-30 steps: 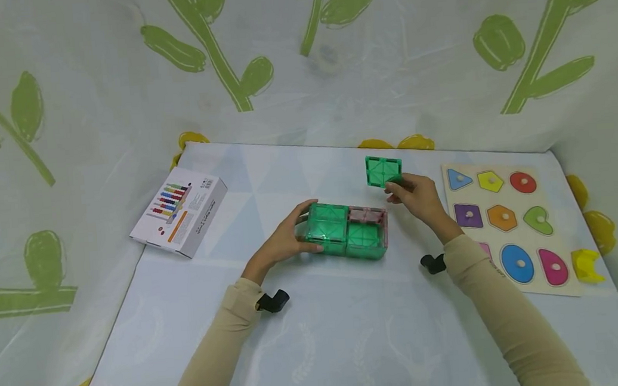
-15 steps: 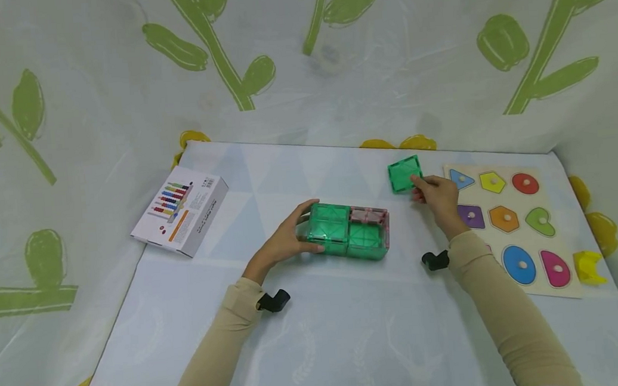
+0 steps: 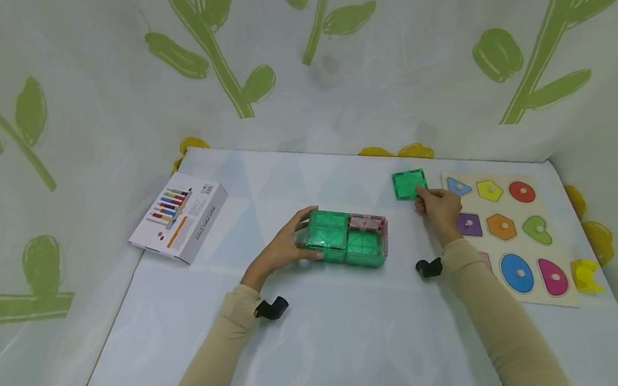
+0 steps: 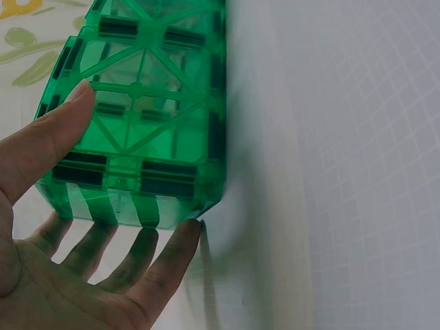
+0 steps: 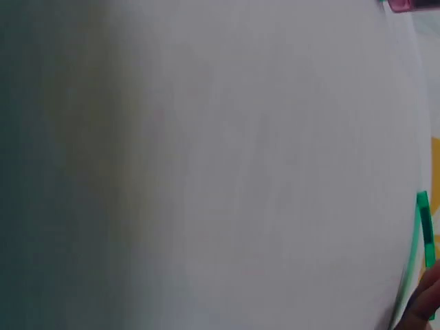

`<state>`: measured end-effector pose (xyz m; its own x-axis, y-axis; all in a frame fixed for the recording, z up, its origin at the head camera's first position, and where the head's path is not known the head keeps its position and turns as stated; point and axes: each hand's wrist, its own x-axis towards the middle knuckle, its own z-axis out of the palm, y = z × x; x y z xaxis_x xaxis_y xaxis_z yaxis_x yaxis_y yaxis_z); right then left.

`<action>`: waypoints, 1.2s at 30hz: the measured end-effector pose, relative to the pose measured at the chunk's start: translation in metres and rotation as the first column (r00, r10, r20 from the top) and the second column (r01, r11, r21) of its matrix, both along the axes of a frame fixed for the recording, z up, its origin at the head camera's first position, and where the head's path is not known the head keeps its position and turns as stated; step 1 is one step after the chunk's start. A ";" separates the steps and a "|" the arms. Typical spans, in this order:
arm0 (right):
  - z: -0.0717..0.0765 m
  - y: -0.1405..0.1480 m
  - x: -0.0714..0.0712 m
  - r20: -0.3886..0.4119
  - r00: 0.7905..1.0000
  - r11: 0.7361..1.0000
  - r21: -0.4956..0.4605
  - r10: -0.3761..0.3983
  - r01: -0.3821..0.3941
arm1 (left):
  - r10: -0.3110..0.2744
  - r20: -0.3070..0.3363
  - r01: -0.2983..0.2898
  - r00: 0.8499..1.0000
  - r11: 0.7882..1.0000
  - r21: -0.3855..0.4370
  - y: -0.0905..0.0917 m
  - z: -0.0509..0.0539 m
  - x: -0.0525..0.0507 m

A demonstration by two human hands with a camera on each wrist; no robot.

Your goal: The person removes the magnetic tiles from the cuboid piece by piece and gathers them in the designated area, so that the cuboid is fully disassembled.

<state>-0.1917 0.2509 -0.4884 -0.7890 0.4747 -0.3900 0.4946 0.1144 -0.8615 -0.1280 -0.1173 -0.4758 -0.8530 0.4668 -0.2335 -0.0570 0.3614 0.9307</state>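
Note:
A box built of see-through green magnetic tiles [image 3: 327, 227], with a pink part at its far right corner, lies on the table. My left hand [image 3: 281, 250] holds its left end, thumb on the near side. In the left wrist view, the thumb [image 4: 51, 137] lies on one green face while the fingertips touch the end. To the right of the box, my right hand [image 3: 441, 209] pinches a green square magnetic tile [image 3: 409, 185] by its near right corner. The right wrist view catches only a sliver of that tile [image 5: 425, 227] at the edge, near some fingertips.
A white carton [image 3: 178, 217] with a bead-toy picture stands at the left. On the right lies a wooden shape puzzle board [image 3: 529, 261], partly under the right forearm. A yellow plastic piece [image 3: 585, 275] sits beside the board, near the table's right edge.
My right hand has carried the green tile to the right, away from the box, and lowered it. The left hand and the box have stayed in place.

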 end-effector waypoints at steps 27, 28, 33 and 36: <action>0.004 0.004 0.007 0.108 0.981 0.930 0.317 0.159 -0.185 | -0.013 -0.004 0.013 1.000 1.000 -0.006 0.000 -0.002 -0.002; 0.004 0.004 0.007 0.110 0.979 0.925 0.325 0.170 -0.197 | -0.011 -0.005 0.011 1.000 1.000 -0.006 0.000 -0.002 -0.002; 0.006 0.006 0.004 0.131 0.968 0.903 0.350 0.215 -0.248 | -0.008 -0.008 0.007 1.000 1.000 -0.005 0.000 -0.002 -0.003; 0.007 0.007 0.003 0.159 0.958 0.891 0.357 0.238 -0.280 | -0.003 -0.004 0.003 1.000 1.000 -0.009 -0.001 -0.003 -0.002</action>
<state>-0.1890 0.2581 -0.4816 -0.8671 0.3862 -0.3145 0.4906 0.5528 -0.6736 -0.1304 -0.1185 -0.4785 -0.8527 0.4671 -0.2339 -0.0519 0.3699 0.9276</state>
